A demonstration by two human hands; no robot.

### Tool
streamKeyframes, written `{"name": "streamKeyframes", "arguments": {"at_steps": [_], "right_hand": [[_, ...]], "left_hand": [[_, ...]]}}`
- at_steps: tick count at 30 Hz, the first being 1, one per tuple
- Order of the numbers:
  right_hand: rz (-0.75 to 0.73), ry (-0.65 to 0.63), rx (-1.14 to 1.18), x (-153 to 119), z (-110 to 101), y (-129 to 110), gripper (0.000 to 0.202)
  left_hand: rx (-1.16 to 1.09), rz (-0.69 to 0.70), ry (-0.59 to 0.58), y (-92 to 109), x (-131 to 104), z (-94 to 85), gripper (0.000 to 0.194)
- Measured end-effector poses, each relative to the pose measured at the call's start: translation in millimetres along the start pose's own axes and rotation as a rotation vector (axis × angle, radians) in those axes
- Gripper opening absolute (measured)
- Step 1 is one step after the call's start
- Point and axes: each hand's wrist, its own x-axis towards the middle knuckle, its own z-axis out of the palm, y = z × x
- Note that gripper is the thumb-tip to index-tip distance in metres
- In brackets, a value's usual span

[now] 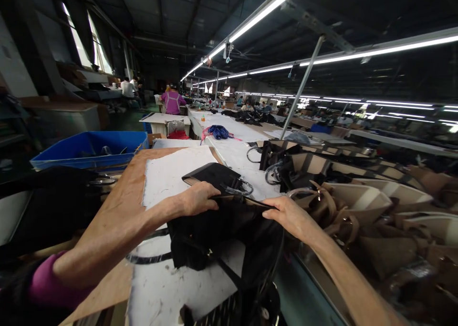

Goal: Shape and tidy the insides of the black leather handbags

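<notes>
A black bag [229, 226] hangs between my two hands over the white-covered table [168, 173]. My left hand [201, 198] pinches its upper edge on the left, thumb on top. At the right end of the same edge, my right hand [284, 212] is closed on the rim. Handles wrapped in clear plastic stick out at the bag's left side and behind its top. Just beyond it lies a black flap-like piece [213, 174]. The fingers under the rim are hidden.
Brown bags [379, 240] and black-and-beige bags [307, 166] crowd the right side. A blue bin [93, 149] stands at the left, with a black bag [53, 211] nearer. A blue bundle [219, 132] lies farther along the table. A person in purple [172, 102] sits beyond.
</notes>
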Motion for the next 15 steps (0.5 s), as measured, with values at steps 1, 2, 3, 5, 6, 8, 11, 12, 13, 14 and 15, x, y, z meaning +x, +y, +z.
{"name": "streamKeyframes", "arguments": {"at_steps": [1, 2, 3, 5, 6, 8, 11, 12, 13, 14, 15], "right_hand": [[-0.007, 0.01, -0.009, 0, 1, 0, 0.014], [-0.012, 0.023, -0.02, -1, 2, -2, 0.014], [-0.015, 0.032, -0.032, -2, 4, -4, 0.014], [-0.023, 0.044, -0.055, -6, 6, -8, 0.014], [-0.028, 0.05, -0.065, -7, 6, -10, 0.014], [-0.04, 0.066, -0.083, -10, 7, -14, 0.014], [-0.045, 0.097, -0.118, -14, 6, -17, 0.012], [-0.047, 0.103, -0.123, -15, 6, -16, 0.012], [-0.05, 0.107, -0.123, -15, 6, -15, 0.012], [-0.055, 0.106, -0.117, -16, 6, -14, 0.013], [-0.059, 0.102, -0.105, -16, 5, -12, 0.013]], "left_hand": [[0.034, -0.014, 0.003, 2, 0, 0.1, 0.014], [0.084, -0.034, 0.029, 5, 1, 0.9, 0.015], [0.146, -0.049, 0.072, 9, 1, 2.2, 0.019], [0.272, -0.046, 0.162, 19, 3, 6.8, 0.039], [0.322, -0.04, 0.187, 25, 4, 9.7, 0.052], [0.368, -0.045, 0.193, 36, 10, 15.9, 0.064], [0.327, -0.106, 0.183, 45, 21, 23.5, 0.056], [0.303, -0.102, 0.184, 46, 25, 24.9, 0.051], [0.277, -0.08, 0.188, 46, 27, 25.6, 0.046], [0.253, -0.049, 0.2, 45, 29, 25.6, 0.042], [0.23, -0.014, 0.222, 44, 29, 25.0, 0.038]]}}
